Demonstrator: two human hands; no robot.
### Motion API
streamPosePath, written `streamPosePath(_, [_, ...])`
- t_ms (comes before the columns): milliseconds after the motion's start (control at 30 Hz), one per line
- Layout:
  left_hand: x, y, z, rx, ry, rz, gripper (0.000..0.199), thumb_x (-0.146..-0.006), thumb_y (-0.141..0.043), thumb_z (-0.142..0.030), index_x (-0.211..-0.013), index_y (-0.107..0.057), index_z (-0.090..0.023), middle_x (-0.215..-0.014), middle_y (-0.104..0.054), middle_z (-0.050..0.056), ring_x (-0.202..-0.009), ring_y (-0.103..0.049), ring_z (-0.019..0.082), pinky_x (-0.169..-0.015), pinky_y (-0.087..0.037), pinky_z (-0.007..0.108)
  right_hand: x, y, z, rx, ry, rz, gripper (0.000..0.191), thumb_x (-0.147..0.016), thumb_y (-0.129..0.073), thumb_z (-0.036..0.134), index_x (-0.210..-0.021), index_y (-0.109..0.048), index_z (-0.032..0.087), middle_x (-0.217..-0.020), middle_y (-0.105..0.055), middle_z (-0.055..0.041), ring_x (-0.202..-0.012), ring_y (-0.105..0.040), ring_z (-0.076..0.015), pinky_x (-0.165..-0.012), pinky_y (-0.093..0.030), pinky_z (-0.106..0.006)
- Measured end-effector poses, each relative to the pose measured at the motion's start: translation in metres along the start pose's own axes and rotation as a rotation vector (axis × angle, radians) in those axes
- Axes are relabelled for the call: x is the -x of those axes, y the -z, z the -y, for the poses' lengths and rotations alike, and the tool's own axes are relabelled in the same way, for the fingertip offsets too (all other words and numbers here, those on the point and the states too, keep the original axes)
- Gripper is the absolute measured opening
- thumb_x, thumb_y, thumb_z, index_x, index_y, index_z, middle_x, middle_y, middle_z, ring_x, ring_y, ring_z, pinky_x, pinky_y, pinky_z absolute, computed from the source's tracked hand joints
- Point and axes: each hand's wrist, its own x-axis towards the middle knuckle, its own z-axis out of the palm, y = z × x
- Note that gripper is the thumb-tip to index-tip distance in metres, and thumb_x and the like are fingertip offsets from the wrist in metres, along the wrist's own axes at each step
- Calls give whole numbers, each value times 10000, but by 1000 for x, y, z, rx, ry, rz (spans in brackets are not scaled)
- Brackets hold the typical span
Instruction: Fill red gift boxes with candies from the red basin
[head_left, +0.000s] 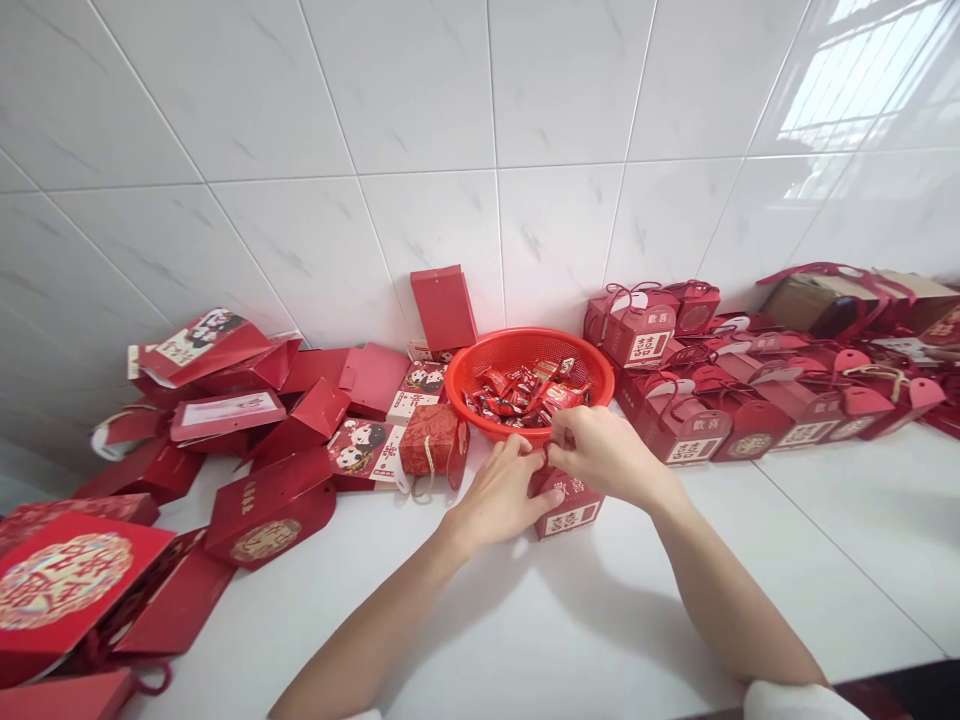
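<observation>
A small red candy box [574, 508] with gold-white characters on its front stands upright on the white tiled counter [637, 620]. My left hand [501, 490] is closed around its upper left side, the thumb lying along the front and the fingertips at the top. Over the box's top, my right hand [600, 448] pinches a dark red cord [547, 456], partly hidden by the fingers. Just behind both hands sits a red plastic basket [457, 375] with red-wrapped sweets [517, 395] in it.
On the right, closed red boxes [686, 430] with cord handles stand in rows, some stacked. Unfolded or tipped red boxes [274, 510] pile up on the left. One plain red box [444, 308] leans on the tiled wall [427, 220] behind the basket.
</observation>
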Motion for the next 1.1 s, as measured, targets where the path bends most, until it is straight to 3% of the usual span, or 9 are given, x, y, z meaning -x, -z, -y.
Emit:
streamPosePath(167, [-4,-1,7,28,102,88,328,-835,-639,-490,-998,-698,-211,-1043,-582,84,-893,-589,283,-760,-456,370,-1,-1,0,-1,32,48,173,-734,-596,146,-641,-463,205,-629,-549,1,-590,-446,-132,-544,-236,-265])
streamPosePath(367, [-14,3,20,204,-12,136,447,-796,-713,-451,-1167,-660,-206,-1101,-672,73,-1048,-600,310,-859,-462,372,-2,6,-11,-199,88,20,172,-698,-577,102,-632,-451,200,-627,-537,37,-580,-437,-104,-551,-272,-246])
streamPosePath(567, [-14,26,24,509,-23,250,544,-790,-737,-426,-1283,-614,-233,-1333,-619,97,-1140,-604,262,-921,-467,348,3,21,-27,-389,121,-84,119,-724,-573,164,-655,-484,202,-624,-533,43,-571,-459,-105,-536,-329,-236])
streamPosePath(667, [-15,34,29,419,35,151,384,-793,-714,-516,-961,-709,-171,-1030,-722,69,-952,-645,224,-816,-473,299,9,32,-34,-463,125,-136,128,-738,-600,208,-655,-503,201,-625,-526,37,-579,-470,-111,-534,-360,-238])
streamPosePath(733, [-17,33,33,363,52,160,463,-826,-644,-591,-677,-651,-152,-710,-674,35,-697,-610,170,-677,-447,270,15,40,-38,-495,128,-188,147,-751,-630,250,-660,-526,198,-629,-535,27,-578,-475,-115,-528,-376,-241])
streamPosePath(800, [-20,24,36,421,48,227,527,-849,-592,-626,-600,-581,-161,-522,-552,-11,-519,-523,124,-580,-405,258,21,49,-42,-526,133,-257,177,-759,-666,296,-669,-552,195,-631,-550,16,-570,-482,-118,-517,-389,-245])
streamPosePath(867, [-25,8,39,604,44,333,439,-836,-628,-604,-774,-618,-170,-493,-509,-56,-445,-502,109,-547,-402,254,28,58,-46,-561,135,-363,197,-754,-707,327,-683,-581,194,-640,-572,6,-577,-507,-124,-521,-414,-249])
streamPosePath(967, [-34,-26,45,902,91,496,540,-704,-813,-474,-1115,-593,-202,-685,-640,-36,-507,-612,137,-606,-478,295,39,68,-53,-625,135,-595,204,-721,-771,333,-700,-621,196,-667,-609,1,-618,-564,-136,-561,-468,-261])
streamPosePath(1100, [-43,-68,56,1167,201,535,533,-589,-906,-362,-999,-646,-141,-834,-703,59,-665,-675,176,-732,-518,360,54,79,-66,-714,48,-948,212,-640,-845,299,-717,-674,201,-708,-647,-6,-639,-600,-142,-608,-519,-289])
